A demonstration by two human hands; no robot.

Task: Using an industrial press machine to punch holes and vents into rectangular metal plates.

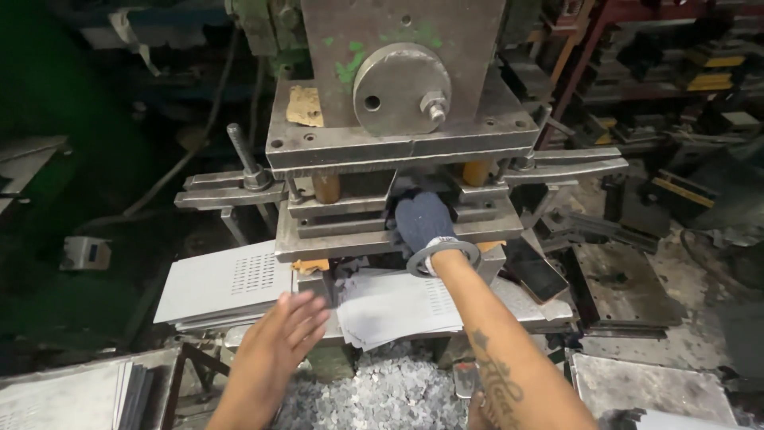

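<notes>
Head | right hand (423,220) — inside press die (398,215) | left hand (286,330) — beside sheet stack (398,306)

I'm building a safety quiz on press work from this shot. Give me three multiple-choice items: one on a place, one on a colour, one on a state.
1. Where is the right hand?
A. Inside the press die gap
B. On the floor scrap
C. On the phone

2. What colour is the glove on that hand?
A. Orange
B. Dark blue
C. White

3. How is the left hand?
A. Gripping a wrench
B. Closed in a fist
C. Open, fingers spread, holding nothing

Answers:
1 A, it reaches between the die plates.
2 B, the knit glove is dark blue.
3 C, it is flat and empty beside the perforated sheets.
</notes>
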